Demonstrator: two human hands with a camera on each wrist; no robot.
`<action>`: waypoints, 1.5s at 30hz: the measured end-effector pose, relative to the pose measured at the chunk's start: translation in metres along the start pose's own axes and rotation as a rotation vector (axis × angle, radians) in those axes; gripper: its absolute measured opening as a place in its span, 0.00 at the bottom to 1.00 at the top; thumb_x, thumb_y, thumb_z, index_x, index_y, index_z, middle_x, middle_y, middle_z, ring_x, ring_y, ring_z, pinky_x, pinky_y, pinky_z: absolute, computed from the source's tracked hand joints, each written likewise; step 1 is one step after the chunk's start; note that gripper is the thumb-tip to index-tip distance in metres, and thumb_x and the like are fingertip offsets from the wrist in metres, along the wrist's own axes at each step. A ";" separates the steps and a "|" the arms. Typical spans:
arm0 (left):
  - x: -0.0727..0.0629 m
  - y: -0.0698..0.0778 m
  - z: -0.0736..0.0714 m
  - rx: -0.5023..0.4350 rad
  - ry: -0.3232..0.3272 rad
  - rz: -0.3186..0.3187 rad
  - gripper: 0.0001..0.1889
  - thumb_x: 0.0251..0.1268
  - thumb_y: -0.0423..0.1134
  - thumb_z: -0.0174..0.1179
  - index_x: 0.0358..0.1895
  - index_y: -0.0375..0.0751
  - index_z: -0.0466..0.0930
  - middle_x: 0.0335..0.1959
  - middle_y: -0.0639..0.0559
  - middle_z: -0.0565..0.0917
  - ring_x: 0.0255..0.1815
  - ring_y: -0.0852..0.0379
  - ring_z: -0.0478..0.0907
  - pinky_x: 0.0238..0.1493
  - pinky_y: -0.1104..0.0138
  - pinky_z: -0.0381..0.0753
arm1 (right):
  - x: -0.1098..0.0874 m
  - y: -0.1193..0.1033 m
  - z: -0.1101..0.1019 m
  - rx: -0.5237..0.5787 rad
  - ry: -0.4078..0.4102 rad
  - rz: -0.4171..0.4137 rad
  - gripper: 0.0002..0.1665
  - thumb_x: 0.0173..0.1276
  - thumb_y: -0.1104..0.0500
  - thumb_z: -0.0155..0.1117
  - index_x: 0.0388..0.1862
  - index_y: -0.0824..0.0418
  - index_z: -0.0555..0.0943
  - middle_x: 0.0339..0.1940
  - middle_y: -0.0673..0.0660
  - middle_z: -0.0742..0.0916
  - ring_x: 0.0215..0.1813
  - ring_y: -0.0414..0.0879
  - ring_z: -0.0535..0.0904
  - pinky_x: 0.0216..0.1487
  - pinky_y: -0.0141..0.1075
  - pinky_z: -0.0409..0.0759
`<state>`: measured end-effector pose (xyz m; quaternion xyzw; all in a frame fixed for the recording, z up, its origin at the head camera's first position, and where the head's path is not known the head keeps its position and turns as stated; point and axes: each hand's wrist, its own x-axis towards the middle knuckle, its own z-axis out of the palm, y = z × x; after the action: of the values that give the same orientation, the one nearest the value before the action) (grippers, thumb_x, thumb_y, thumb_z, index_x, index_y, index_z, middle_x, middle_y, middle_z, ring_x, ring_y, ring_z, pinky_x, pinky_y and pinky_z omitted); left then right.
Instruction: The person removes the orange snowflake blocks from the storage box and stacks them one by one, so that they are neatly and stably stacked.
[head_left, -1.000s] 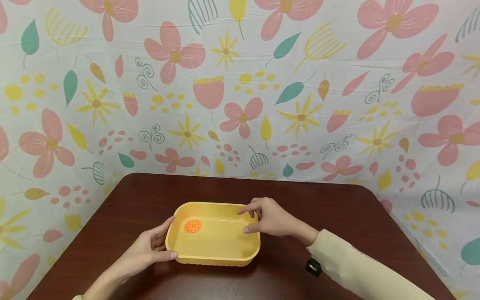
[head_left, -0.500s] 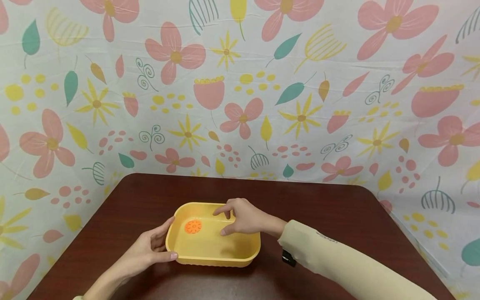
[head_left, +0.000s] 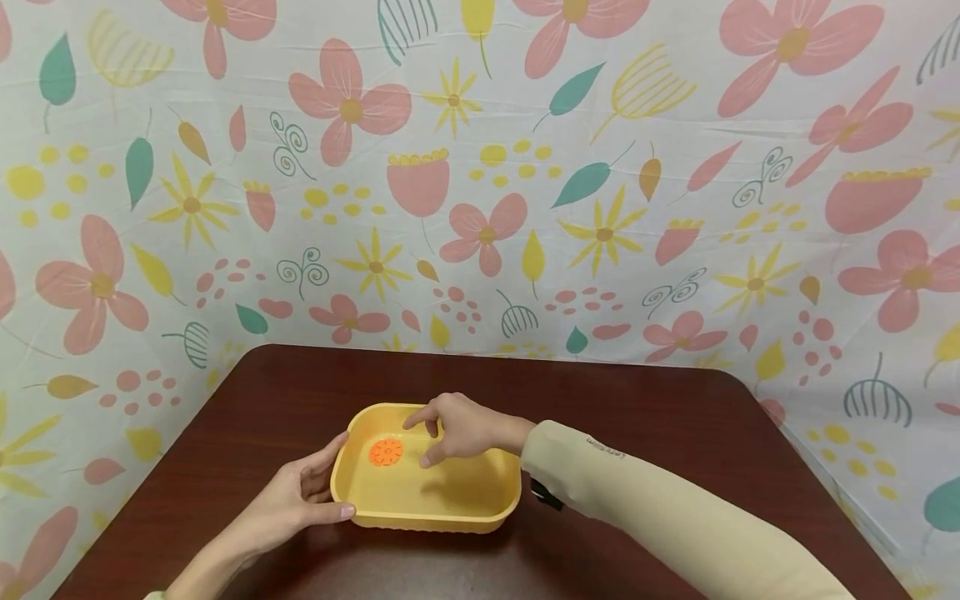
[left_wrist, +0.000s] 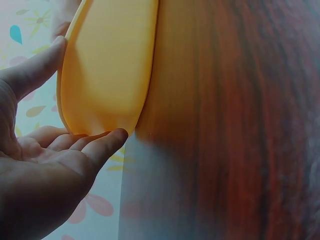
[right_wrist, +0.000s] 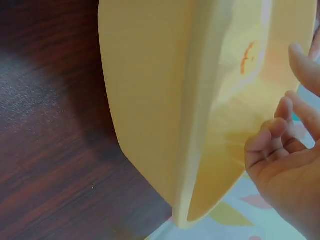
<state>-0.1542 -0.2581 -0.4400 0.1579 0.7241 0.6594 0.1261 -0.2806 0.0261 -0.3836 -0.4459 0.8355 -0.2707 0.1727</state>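
Observation:
A yellow rectangular tray [head_left: 397, 492] with rounded corners sits on the table. On its floor, towards the left end, lies a flat orange disc [head_left: 386, 452] with a slice-like pattern. My left hand [head_left: 288, 504] holds the tray's left end, thumb at the near corner and fingers at the far one. The left wrist view shows that hand [left_wrist: 55, 165] against the tray wall [left_wrist: 110, 65]. Over the tray's middle hovers my right hand [head_left: 457, 429], thumb and index finger apart with nothing between them, right of the disc. In the right wrist view the disc [right_wrist: 245, 60] is only partly visible.
Dark reddish-brown wood table [head_left: 630, 417] surrounds the tray. Behind it hangs a white cloth [head_left: 480, 183] printed with flowers and leaves. A small black device [head_left: 546, 493] sits under the right wrist by the cream sleeve [head_left: 645, 492].
From the tray's right end my right hand has moved left to above its middle, closer to the orange disc. The left hand, tray and disc stay in place.

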 end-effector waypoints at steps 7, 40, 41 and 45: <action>0.001 -0.001 0.001 0.012 -0.011 0.008 0.53 0.67 0.29 0.72 0.85 0.29 0.42 0.83 0.29 0.48 0.80 0.30 0.52 0.65 0.63 0.77 | 0.012 0.001 0.007 0.012 -0.056 0.017 0.31 0.63 0.65 0.81 0.66 0.66 0.84 0.16 0.47 0.64 0.20 0.38 0.52 0.27 0.30 0.58; 0.001 0.002 0.000 -0.019 -0.015 0.005 0.53 0.67 0.28 0.71 0.85 0.29 0.40 0.84 0.31 0.45 0.81 0.32 0.50 0.68 0.61 0.74 | 0.048 -0.004 0.013 -0.136 -0.287 0.142 0.46 0.63 0.57 0.83 0.78 0.59 0.73 0.18 0.47 0.76 0.23 0.36 0.69 0.31 0.27 0.69; 0.000 0.002 0.000 -0.017 -0.015 0.004 0.53 0.67 0.28 0.71 0.85 0.29 0.40 0.84 0.31 0.45 0.81 0.32 0.50 0.68 0.61 0.74 | 0.049 -0.004 0.014 -0.132 -0.290 0.144 0.46 0.63 0.58 0.83 0.78 0.60 0.73 0.19 0.47 0.77 0.24 0.36 0.70 0.32 0.27 0.70; 0.001 0.002 -0.001 -0.012 -0.009 -0.006 0.54 0.66 0.28 0.72 0.85 0.30 0.41 0.85 0.33 0.45 0.81 0.33 0.50 0.68 0.62 0.74 | 0.052 -0.004 0.017 -0.122 -0.299 0.139 0.46 0.63 0.59 0.82 0.78 0.62 0.72 0.25 0.48 0.78 0.28 0.37 0.71 0.33 0.27 0.71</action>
<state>-0.1549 -0.2583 -0.4384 0.1580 0.7201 0.6626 0.1324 -0.2969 -0.0239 -0.3971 -0.4322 0.8442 -0.1374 0.2858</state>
